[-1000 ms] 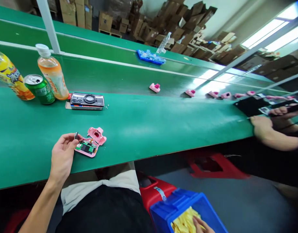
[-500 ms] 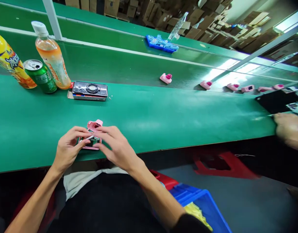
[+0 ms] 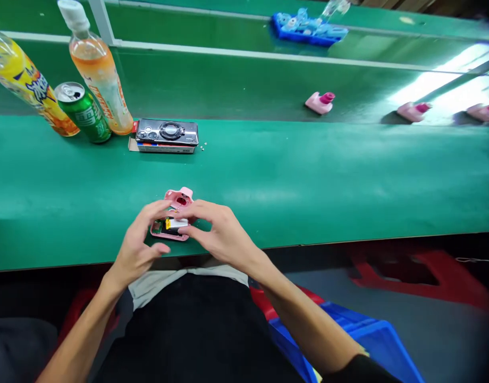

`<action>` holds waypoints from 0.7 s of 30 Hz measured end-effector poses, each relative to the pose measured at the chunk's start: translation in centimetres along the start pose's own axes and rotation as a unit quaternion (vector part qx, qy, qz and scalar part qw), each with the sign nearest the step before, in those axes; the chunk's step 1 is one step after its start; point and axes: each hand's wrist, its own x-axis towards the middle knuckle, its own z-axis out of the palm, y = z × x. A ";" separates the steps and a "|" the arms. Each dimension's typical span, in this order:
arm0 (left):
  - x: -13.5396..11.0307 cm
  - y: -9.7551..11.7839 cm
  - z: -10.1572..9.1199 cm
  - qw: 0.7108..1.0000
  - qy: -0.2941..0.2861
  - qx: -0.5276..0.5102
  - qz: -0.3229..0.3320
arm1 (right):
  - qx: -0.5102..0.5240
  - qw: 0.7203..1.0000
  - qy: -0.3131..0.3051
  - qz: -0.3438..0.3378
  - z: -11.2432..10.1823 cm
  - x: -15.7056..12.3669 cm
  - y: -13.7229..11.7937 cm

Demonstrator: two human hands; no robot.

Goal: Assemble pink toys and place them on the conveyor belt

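A small silver battery with yellow tape at one end is between the thumb and fingers of my right hand. It lies over an opened pink casing that shows a green circuit board and a dark inside. Behind this half stands the other pink shell, with a round dark red opening. My left hand is at the casing's left side, thumb and fingers spread apart. Its fingertips are near the casing's upper edge; whether they touch it I cannot tell.
Behind my hands, a phone rests on a box. A green can, an orange drink bottle and a yellow bottle stand at left. Pink camera-shaped pieces line the back. A blue tray holds light-blue parts.
My left thumb has moved away from the casing and the left hand has opened. The silver battery now lies level, held by my right hand. The view has shifted, moving the bench things rightward and up.
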 end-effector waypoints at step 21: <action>-1.5 -0.9 2.1 0.975 0.106 0.194 -0.021 | -0.203 0.973 0.050 -0.093 4.0 -3.1 1.7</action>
